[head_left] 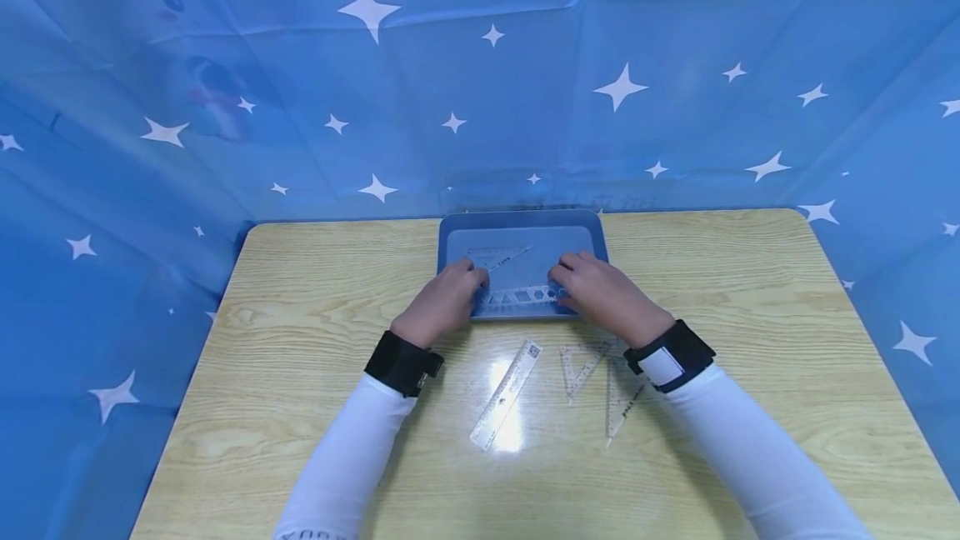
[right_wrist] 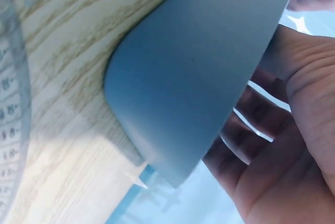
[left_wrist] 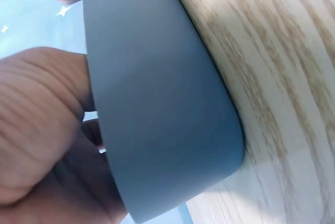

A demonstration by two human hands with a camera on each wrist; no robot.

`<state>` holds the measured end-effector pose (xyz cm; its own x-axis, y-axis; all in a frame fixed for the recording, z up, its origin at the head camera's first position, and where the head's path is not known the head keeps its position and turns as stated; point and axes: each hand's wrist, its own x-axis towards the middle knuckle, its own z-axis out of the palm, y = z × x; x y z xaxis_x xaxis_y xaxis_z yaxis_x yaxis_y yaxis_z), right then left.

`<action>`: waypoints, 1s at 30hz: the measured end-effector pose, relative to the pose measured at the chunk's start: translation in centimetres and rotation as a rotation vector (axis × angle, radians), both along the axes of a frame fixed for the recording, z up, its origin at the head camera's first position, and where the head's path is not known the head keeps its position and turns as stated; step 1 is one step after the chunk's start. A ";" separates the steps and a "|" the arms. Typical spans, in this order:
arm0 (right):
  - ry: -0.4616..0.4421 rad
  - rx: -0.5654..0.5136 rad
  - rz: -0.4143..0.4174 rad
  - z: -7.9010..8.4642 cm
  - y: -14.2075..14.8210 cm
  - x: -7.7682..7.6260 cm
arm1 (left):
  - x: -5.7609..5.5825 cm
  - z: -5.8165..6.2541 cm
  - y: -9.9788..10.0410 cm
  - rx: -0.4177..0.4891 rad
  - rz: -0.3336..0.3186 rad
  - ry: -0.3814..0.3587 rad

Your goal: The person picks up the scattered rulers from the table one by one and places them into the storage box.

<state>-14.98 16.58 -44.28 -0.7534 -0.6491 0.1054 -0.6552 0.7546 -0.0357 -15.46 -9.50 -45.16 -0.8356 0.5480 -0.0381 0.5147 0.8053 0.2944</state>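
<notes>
**Stencil ruler (head_left: 519,297) in blue tray (head_left: 517,219) — gripped at both ends**

Find in the head view, at the 12 o'clock edge of the wooden table (head_left: 322,298). Runs along the 6 o'clock wall of the tray, roughly from 9 to 3 o'clock, with a row of cut-out shapes. Held at the 9 o'clock end by the left hand (head_left: 444,300), with fingers curled and clamped on the stencil ruler. Held at the 3 o'clock end by the right hand (head_left: 600,290), likewise curled and clamped. Hidden in both wrist views behind the tray wall — cannot tell there how the fingertips meet it. Note gaps between some right-hand fingers in the right wrist view. Cannot tell whether resting on the tray floor or lifted.

Note also, within the tray at 10 o'clock, a clear tray triangle (head_left: 495,254). See on the table, at 6 o'clock from the tray, a straight ruler (head_left: 506,396), slanted from 1 to 7 o'clock. See at 5 o'clock a small triangle (head_left: 567,369) and, just beside it, a long triangle (head_left: 617,415), partly covered by the right wrist. See beyond the table, at 12 o'clock, a blue starred cloth (head_left: 525,90).
</notes>
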 end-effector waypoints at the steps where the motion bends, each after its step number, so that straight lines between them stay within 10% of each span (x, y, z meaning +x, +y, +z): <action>1: -0.007 0.004 -0.005 0.0 0.0 -0.1 | -0.1 -0.1 0.0 0.004 0.003 -0.015; 30: -0.267 0.010 -0.109 -1.8 0.1 -1.6 | -1.0 -0.9 0.7 0.026 -0.025 -0.080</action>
